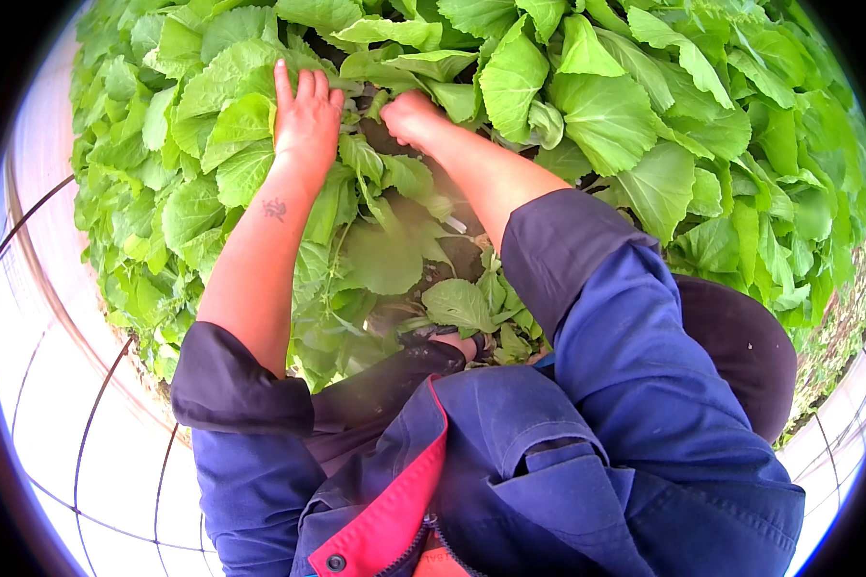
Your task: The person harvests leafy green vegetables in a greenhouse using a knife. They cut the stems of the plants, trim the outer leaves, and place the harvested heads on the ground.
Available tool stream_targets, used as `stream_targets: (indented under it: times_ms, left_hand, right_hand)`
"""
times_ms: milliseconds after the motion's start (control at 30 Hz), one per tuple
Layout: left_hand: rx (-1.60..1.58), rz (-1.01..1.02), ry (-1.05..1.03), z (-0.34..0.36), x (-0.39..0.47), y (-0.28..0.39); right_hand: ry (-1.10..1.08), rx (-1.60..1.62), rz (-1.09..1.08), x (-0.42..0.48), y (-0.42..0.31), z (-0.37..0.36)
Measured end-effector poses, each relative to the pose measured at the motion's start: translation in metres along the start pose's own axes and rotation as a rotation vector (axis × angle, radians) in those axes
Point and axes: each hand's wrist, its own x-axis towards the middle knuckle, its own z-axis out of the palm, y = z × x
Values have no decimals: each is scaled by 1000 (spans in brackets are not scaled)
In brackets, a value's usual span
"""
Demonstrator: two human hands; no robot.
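Broad-leaved green leafy vegetable plants (606, 115) grow thickly before me. My left hand (307, 112) lies palm down with spread fingers against the leaves at the upper middle, seemingly pressing them aside. Close to its right, my right hand (411, 119) is curled low among the stems; its fingertips are partly hidden, and I cannot tell whether they grip anything. Between and below my forearms, loose-looking leaves (458, 303) lie over brown soil (465, 252) near my foot.
Dense foliage surrounds both arms. My bent knee (740, 353) is at the right among the plants. Pale sheeting (50, 346) with thin dark bars or lines curves along the left rim, and similar sheeting shows at the lower right.
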Motion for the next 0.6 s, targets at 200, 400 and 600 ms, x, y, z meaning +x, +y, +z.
stream_targets:
  times_ms: [200, 400, 600]
  left_hand:
    - [-27, -11, 28, 6, -5, 0]
    - [-62, -64, -61, 5, -10, 9]
    - [-88, -116, 50, 14, -19, 8]
  right_hand:
    - [-41, -157, 47, -10, -22, -4]
    - [-138, -178, 23, -13, -17, -9]
    - [-15, -209, -153, -20, -1, -7]
